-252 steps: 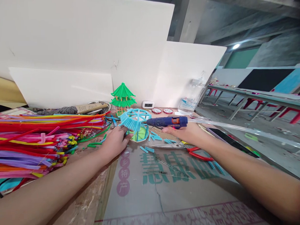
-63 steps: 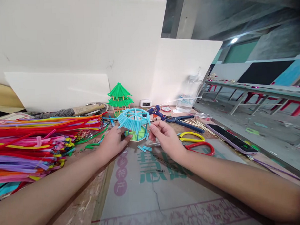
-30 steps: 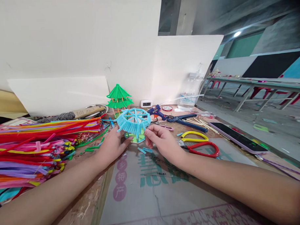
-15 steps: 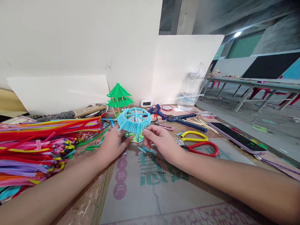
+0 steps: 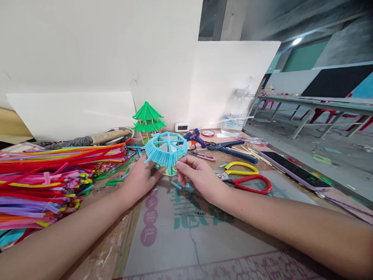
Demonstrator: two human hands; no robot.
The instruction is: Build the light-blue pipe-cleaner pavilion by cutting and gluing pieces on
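A small model pavilion with a light-blue pipe-cleaner roof [image 5: 167,151] is held up above the table, its spoked top ring open and a fringe of short blue strips hanging around the rim. Under it shows a yellow-green base [image 5: 169,170]. My left hand [image 5: 141,174] grips the model from the left, thumb at the base and other fingers partly hidden behind it. On the right side my right hand [image 5: 195,172] is closed in a pinch, fingertips against the roof's lower edge. Short blue pipe-cleaner pieces [image 5: 176,185] lie just below.
Bundled colourful pipe cleaners [image 5: 38,182] fill the left side. Behind stands a green tiered model [image 5: 147,121] by a small clock [image 5: 182,127]. To the right lie a glue gun [image 5: 196,137], blue-handled pliers [image 5: 232,149], red-and-yellow-handled pliers [image 5: 252,182], and a phone [image 5: 293,170].
The fingertips of my right hand have shifted slightly left and closer in against the model. The model has tipped a little; my left hand keeps its grip.
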